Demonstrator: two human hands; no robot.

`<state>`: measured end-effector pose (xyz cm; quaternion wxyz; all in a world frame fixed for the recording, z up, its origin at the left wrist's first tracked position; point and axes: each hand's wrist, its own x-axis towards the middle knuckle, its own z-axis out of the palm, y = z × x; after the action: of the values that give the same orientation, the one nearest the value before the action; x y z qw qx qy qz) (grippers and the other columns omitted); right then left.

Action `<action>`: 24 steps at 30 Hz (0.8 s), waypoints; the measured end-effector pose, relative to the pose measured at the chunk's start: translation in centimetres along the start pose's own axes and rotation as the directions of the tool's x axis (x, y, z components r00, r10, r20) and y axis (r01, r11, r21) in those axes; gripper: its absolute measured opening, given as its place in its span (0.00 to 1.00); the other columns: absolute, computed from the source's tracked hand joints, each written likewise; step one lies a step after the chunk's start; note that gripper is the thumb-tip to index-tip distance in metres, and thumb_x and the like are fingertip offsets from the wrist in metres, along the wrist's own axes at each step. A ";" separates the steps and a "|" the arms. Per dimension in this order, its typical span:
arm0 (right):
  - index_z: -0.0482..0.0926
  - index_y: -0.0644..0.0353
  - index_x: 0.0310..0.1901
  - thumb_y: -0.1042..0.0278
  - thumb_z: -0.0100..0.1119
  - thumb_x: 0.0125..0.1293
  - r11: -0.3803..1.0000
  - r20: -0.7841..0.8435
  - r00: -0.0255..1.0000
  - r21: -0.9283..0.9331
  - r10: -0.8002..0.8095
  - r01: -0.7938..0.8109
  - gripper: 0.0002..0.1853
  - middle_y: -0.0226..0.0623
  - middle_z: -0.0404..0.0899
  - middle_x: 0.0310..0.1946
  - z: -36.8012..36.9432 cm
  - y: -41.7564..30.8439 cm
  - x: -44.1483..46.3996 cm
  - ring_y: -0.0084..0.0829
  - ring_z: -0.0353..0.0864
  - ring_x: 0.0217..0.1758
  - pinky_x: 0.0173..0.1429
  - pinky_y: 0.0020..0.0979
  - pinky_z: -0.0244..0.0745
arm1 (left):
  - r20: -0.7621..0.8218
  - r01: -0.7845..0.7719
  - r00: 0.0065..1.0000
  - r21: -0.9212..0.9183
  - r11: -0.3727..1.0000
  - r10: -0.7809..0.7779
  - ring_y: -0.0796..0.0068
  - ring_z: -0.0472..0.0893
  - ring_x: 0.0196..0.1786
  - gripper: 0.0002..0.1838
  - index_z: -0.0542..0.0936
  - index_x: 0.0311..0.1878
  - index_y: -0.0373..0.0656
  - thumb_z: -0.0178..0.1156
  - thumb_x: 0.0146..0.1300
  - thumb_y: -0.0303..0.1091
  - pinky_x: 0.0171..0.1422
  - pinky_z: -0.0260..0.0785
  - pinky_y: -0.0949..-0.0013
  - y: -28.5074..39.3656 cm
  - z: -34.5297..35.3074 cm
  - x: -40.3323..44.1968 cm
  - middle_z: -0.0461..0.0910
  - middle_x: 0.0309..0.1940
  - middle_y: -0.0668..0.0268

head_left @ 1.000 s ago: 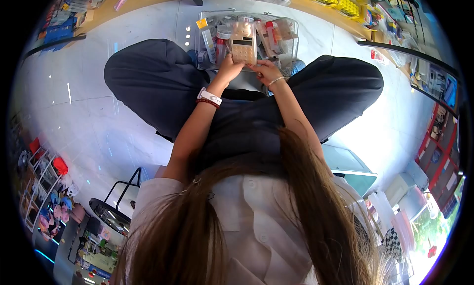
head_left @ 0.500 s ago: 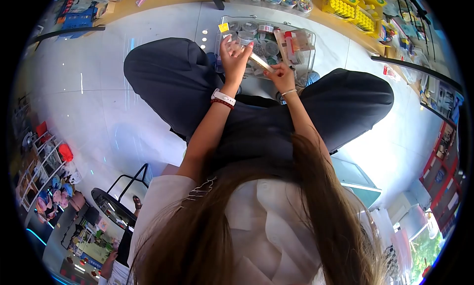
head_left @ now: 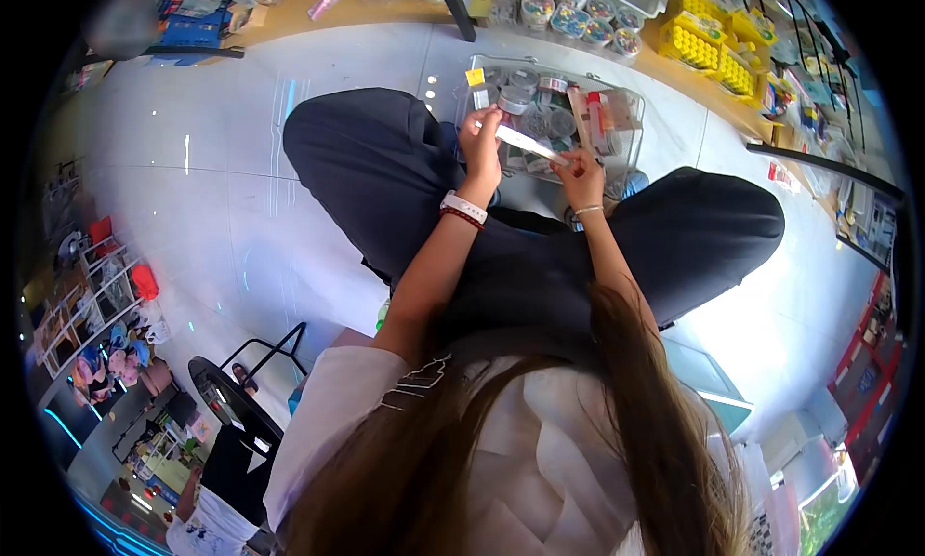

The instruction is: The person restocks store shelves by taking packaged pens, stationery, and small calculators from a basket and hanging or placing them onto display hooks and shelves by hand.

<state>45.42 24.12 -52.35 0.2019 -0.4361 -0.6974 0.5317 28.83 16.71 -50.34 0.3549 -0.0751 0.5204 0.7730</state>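
Between my two hands is a long, thin, pale strip (head_left: 530, 144), slanting down to the right; its exact kind cannot be made out. My left hand (head_left: 480, 151), with a white band and a dark red bead bracelet at the wrist, is closed on the strip's upper left end. At its lower right end the fingertips of my right hand (head_left: 581, 178) pinch it. Just beyond the hands a clear plastic bin (head_left: 636, 137) sits on the floor. It holds several round lidded tubs (head_left: 514, 99) and a red-and-white item (head_left: 594, 118).
My bent knees in dark trousers (head_left: 356, 142) frame the bin. A wooden shelf (head_left: 703, 93) beyond it carries tubs of colourful pieces (head_left: 570, 21) and yellow boxes (head_left: 694, 43). Behind on the left are a round black seat (head_left: 231, 402) and another person in a white top (head_left: 217, 527).
The whole view has shifted, so everything appears farther right and slightly lower. My left fingers, spread apart before, have folded in around the strip's end. My right hand keeps its pinch.
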 end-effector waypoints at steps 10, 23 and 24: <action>0.76 0.63 0.34 0.80 0.64 0.50 0.991 -0.047 0.998 0.128 0.042 -0.036 0.10 0.22 0.67 0.15 0.1 1.8 0.2 0.12 0.63 0.18 0.22 0.18 0.57 | 0.034 0.021 0.999 -0.175 0.984 -0.015 0.74 0.74 0.49 0.12 0.73 0.43 0.39 0.56 0.59 0.35 0.54 0.66 0.71 0.6 1.0 -0.9 0.77 0.45 0.64; 0.80 0.60 0.32 0.70 0.76 0.40 0.908 -0.080 0.904 -0.051 -0.419 0.416 0.16 0.31 0.74 0.32 -6.3 -11.6 3.7 0.20 0.70 0.31 0.29 0.21 0.66 | 0.646 -0.670 0.603 0.092 0.736 0.468 0.74 0.71 0.56 0.33 0.64 0.58 0.39 0.68 0.49 0.23 0.61 0.63 0.70 14.4 9.8 -4.3 0.69 0.54 0.62; 0.80 0.59 0.32 0.65 0.76 0.41 0.900 -0.067 0.900 0.045 -0.431 0.435 0.17 0.35 0.73 0.37 -7.7 -15.6 4.3 0.26 0.72 0.34 0.33 0.24 0.68 | 0.661 -0.657 0.585 0.044 0.753 0.471 0.74 0.72 0.55 0.31 0.66 0.57 0.39 0.68 0.50 0.24 0.60 0.64 0.71 17.7 11.7 -5.5 0.70 0.53 0.62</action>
<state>42.71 31.18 -36.14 0.3471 -0.2788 -0.7551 0.4813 24.78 20.50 -29.09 0.2428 0.4021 0.4773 0.7426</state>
